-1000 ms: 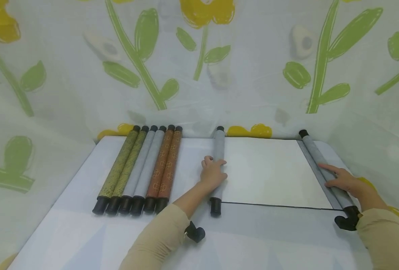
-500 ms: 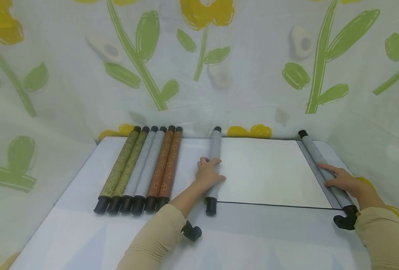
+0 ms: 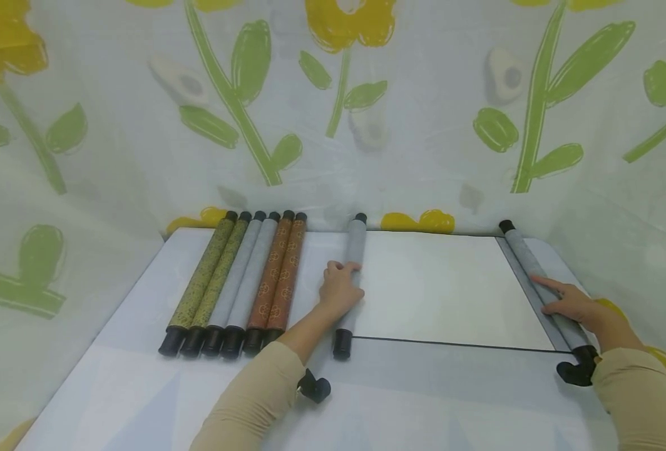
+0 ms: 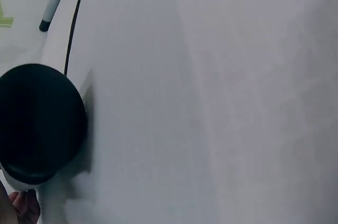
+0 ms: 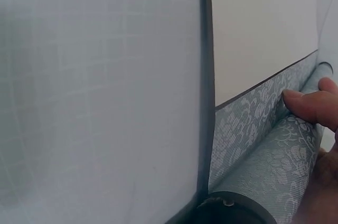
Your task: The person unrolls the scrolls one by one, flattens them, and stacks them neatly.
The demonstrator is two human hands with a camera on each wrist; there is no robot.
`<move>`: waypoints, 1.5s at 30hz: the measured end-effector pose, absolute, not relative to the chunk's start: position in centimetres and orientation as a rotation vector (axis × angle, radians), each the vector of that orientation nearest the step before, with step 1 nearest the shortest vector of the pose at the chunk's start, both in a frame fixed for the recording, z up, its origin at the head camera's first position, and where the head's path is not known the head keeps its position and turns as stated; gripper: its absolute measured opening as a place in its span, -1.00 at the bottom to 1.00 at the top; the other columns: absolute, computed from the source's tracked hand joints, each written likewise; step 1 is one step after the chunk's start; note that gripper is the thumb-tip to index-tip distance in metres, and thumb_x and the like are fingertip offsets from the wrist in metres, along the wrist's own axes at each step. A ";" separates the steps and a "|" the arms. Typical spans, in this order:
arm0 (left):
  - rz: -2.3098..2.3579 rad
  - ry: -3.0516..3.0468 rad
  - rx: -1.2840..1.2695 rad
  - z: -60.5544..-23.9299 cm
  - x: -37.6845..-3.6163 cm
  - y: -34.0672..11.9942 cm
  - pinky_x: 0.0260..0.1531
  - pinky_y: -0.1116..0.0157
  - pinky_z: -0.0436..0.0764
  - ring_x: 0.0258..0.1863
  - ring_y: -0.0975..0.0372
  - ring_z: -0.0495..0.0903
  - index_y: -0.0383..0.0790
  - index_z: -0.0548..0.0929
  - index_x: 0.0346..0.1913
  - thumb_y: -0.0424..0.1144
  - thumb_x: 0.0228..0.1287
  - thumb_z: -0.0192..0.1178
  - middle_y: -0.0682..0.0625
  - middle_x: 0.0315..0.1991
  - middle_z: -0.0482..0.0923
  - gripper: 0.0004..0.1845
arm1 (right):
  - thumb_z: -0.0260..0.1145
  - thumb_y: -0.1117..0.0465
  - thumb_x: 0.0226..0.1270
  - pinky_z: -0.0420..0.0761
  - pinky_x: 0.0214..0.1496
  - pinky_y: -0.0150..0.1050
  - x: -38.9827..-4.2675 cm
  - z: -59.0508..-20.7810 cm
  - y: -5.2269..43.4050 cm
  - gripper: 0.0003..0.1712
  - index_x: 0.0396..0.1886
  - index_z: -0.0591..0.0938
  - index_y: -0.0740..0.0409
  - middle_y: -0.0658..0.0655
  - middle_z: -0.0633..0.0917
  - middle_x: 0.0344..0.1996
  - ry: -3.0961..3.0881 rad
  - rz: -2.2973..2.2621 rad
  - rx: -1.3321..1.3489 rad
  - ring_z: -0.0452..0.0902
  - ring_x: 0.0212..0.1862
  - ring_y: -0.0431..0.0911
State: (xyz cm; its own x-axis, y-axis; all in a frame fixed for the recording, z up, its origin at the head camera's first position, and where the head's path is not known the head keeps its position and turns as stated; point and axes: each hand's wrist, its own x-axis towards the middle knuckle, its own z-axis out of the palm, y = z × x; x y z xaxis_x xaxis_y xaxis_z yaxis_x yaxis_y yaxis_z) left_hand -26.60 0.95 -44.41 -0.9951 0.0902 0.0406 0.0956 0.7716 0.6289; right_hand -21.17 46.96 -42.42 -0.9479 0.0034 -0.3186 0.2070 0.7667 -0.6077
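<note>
A grey-covered hanging scroll lies partly unrolled on the table, its cream sheet (image 3: pixel 440 291) flat between two rolls. My left hand (image 3: pixel 340 290) grips the left roll (image 3: pixel 357 241) about its middle, thumb on the sheet's side. In the left wrist view that roll's black end knob (image 4: pixel 39 121) hides most of the hand. My right hand (image 3: pixel 574 303) holds the right roll (image 3: pixel 527 250) near the table's right side. The right wrist view shows its thumb (image 5: pixel 311 106) on the floral grey brocade (image 5: pixel 248 118), with the other fingers round the far side.
Several closed scrolls lie side by side at the left: a green pair (image 3: pixel 206 275), a grey pair (image 3: pixel 246 275) and a brown pair (image 3: pixel 279 275), all with black end knobs. A flower-patterned curtain (image 3: pixel 423 125) stands behind the white table (image 3: pixel 423 401).
My left hand has moved left with its roll, towards the closed scrolls, and more cream sheet lies exposed. The right hand and its roll have stayed in place.
</note>
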 end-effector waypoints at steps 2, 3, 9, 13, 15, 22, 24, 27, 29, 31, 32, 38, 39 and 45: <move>-1.048 -2.942 -0.160 -44.6 -26.7 0.9 -0.32 0.18 0.44 -0.04 0.06 0.35 0.00 0.52 0.18 -0.27 -0.04 0.31 -0.16 0.06 0.27 -0.41 | 0.25 0.37 0.08 0.09 0.12 0.44 -21.2 -42.4 47.0 -0.05 0.38 -0.07 0.34 0.73 -0.18 0.27 2.660 -0.968 0.166 -0.19 0.23 0.62; -1.040 -2.945 -0.168 -44.6 -26.7 0.8 -0.32 0.18 0.44 -0.05 0.07 0.37 0.00 0.52 0.18 -0.26 -0.02 0.30 -0.16 0.06 0.27 -0.42 | 0.25 0.37 0.08 0.09 0.12 0.44 -21.2 -42.4 47.0 -0.05 0.39 -0.08 0.34 0.73 -0.19 0.27 2.656 -0.968 0.171 -0.19 0.23 0.62; -0.914 -3.002 -0.227 -44.7 -26.9 0.7 -0.33 0.15 0.46 -0.13 0.09 0.45 0.04 0.50 0.20 -0.19 0.07 0.22 -0.17 0.01 0.34 -0.47 | 0.23 0.38 0.12 0.08 0.13 0.45 -21.1 -42.3 46.9 -0.05 0.40 -0.11 0.32 0.72 -0.22 0.28 2.637 -0.974 0.184 -0.21 0.23 0.62; -0.889 -3.030 -0.248 -44.6 -26.9 0.7 -0.35 0.17 0.46 -0.12 0.09 0.43 0.05 0.46 0.23 -0.18 0.13 0.18 -0.18 0.00 0.34 -0.47 | 0.23 0.39 0.12 0.08 0.13 0.45 -21.0 -42.3 46.8 -0.06 0.40 -0.09 0.33 0.72 -0.20 0.28 2.652 -0.975 0.166 -0.21 0.24 0.63; -0.891 -3.030 -0.260 -44.5 -26.9 0.7 -0.36 0.17 0.46 -0.11 0.08 0.43 0.02 0.45 0.25 -0.19 0.15 0.17 -0.20 0.02 0.33 -0.47 | 0.22 0.39 0.12 0.10 0.12 0.45 -20.9 -42.2 46.8 -0.07 0.40 -0.09 0.33 0.72 -0.20 0.28 2.652 -0.976 0.160 -0.19 0.23 0.63; -0.639 -3.076 -0.271 -44.1 -26.9 0.5 -0.50 0.22 0.44 -0.42 0.13 0.48 -0.04 0.37 0.31 -0.14 0.25 0.10 -0.21 -0.08 0.37 -0.46 | 0.21 0.39 0.15 0.13 0.11 0.45 -20.9 -42.2 46.7 -0.07 0.40 -0.12 0.32 0.72 -0.21 0.28 2.629 -0.977 0.167 -0.18 0.22 0.62; -0.592 -3.095 -0.265 -43.9 -26.9 0.4 -0.54 0.23 0.42 -0.51 0.14 0.45 -0.04 0.35 0.33 -0.13 0.27 0.07 -0.20 -0.11 0.38 -0.46 | 0.21 0.39 0.15 0.12 0.11 0.46 -20.9 -42.1 46.7 -0.07 0.41 -0.12 0.31 0.72 -0.21 0.28 2.630 -0.976 0.164 -0.19 0.23 0.63; -0.582 -3.115 -0.269 -43.8 -26.9 0.2 -0.53 0.22 0.42 -0.52 0.14 0.45 -0.04 0.34 0.33 -0.12 0.28 0.05 -0.21 -0.12 0.39 -0.46 | 0.21 0.39 0.15 0.08 0.13 0.46 -20.9 -42.1 46.7 -0.06 0.42 -0.12 0.30 0.71 -0.22 0.28 2.629 -0.978 0.164 -0.23 0.24 0.63; -0.614 -3.125 -0.275 -43.7 -27.0 0.0 -0.49 0.19 0.43 -0.46 0.12 0.46 -0.05 0.34 0.33 -0.13 0.27 0.06 -0.21 -0.12 0.40 -0.45 | 0.21 0.39 0.14 0.06 0.14 0.46 -20.9 -42.1 46.7 -0.05 0.42 -0.12 0.30 0.71 -0.22 0.28 2.630 -0.980 0.163 -0.24 0.25 0.63; -0.651 -3.139 -0.269 -43.6 -27.3 -0.3 -0.44 0.15 0.46 -0.37 0.10 0.47 -0.03 0.35 0.32 -0.13 0.24 0.09 -0.20 -0.11 0.41 -0.45 | 0.21 0.40 0.13 0.06 0.14 0.46 -20.8 -42.0 46.6 -0.06 0.42 -0.11 0.32 0.72 -0.21 0.28 2.640 -0.980 0.154 -0.24 0.25 0.62; -0.686 -3.146 -0.252 -43.5 -27.4 -0.4 -0.41 0.14 0.46 -0.33 0.09 0.47 -0.01 0.36 0.32 -0.14 0.22 0.11 -0.19 -0.11 0.41 -0.44 | 0.21 0.40 0.13 0.05 0.13 0.46 -20.8 -42.0 46.6 -0.06 0.41 -0.10 0.32 0.72 -0.21 0.28 2.641 -0.985 0.147 -0.24 0.25 0.63; -0.892 -3.162 -0.170 -42.8 -28.6 -1.7 -0.27 0.10 0.49 -0.20 0.03 0.49 0.06 0.42 0.25 -0.10 0.10 0.31 -0.22 -0.03 0.41 -0.40 | 0.23 0.37 0.13 0.03 0.14 0.46 -20.8 -42.0 46.6 -0.04 0.42 -0.11 0.29 0.70 -0.25 0.29 2.609 -1.009 0.164 -0.28 0.26 0.62; -0.915 -3.159 -0.178 -42.7 -28.7 -1.9 -0.27 0.09 0.50 -0.18 0.02 0.50 0.05 0.43 0.24 -0.11 0.09 0.32 -0.24 -0.01 0.40 -0.40 | 0.24 0.37 0.12 0.04 0.14 0.46 -20.8 -42.0 46.7 -0.03 0.42 -0.11 0.29 0.70 -0.25 0.30 2.608 -1.005 0.166 -0.27 0.26 0.62; -1.020 -3.136 -0.194 -42.5 -28.7 -2.5 -0.26 0.06 0.51 -0.12 -0.04 0.49 0.00 0.45 0.21 -0.22 0.08 0.25 -0.29 0.03 0.38 -0.45 | 0.23 0.38 0.12 0.05 0.14 0.45 -20.8 -42.1 46.9 -0.06 0.41 -0.10 0.30 0.70 -0.24 0.29 2.617 -1.012 0.161 -0.26 0.26 0.62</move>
State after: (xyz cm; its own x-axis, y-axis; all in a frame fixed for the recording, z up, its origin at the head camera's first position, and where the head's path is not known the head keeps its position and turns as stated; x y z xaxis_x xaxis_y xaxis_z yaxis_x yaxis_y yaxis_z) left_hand -28.73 -2.50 -42.53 -0.9800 0.1606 -0.1173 0.0608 0.8036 0.5920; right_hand -20.80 46.85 -42.10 -0.9393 -0.0132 -0.3428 0.2208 0.7416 -0.6335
